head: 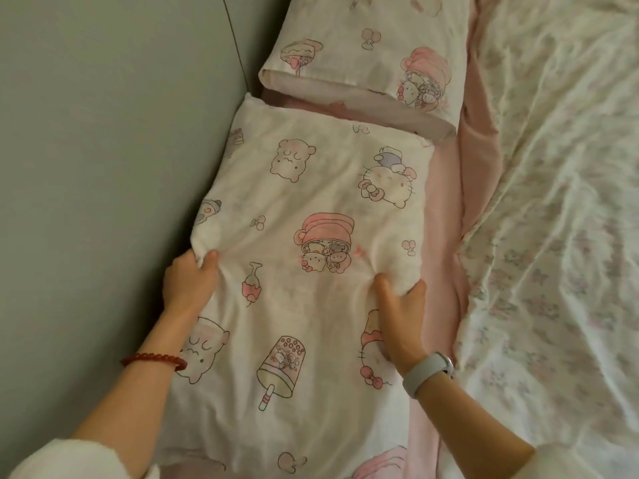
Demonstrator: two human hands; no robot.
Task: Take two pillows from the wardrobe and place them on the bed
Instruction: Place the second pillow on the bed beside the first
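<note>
Holding the near pillow (pixel 304 216) by its two sides, I have it lying flat on the bed (pixel 446 236), its left edge pressed up against the grey-green headboard (pixel 103 133). My left hand (pixel 188 283) has its grip closed on a bunched fold of the pillowcase at the left edge, thumb on top and fingers tucked underneath. My right hand (pixel 403 318) has its grip closed on the right edge in the same way, thumb pressing into the top and the fabric wrinkling around it. The pillowcase is white with pink cartoon prints of cats, bears and ice pops.

Just beyond it lies the far pillow (pixel 377 63) in the same printed case, also along the headboard, its near end overlapping the top right corner of the pillow I hold. Both rest on the pink sheet (pixel 479 160), which shows in a strip to their right. Further right a rumpled floral quilt (pixel 553 202) covers the rest of the bed. I wear a red bead bracelet (pixel 154 360) on my left wrist and a watch (pixel 428 371) with a pale band on my right, with white sleeves (pixel 69 458) at the bottom corners.
</note>
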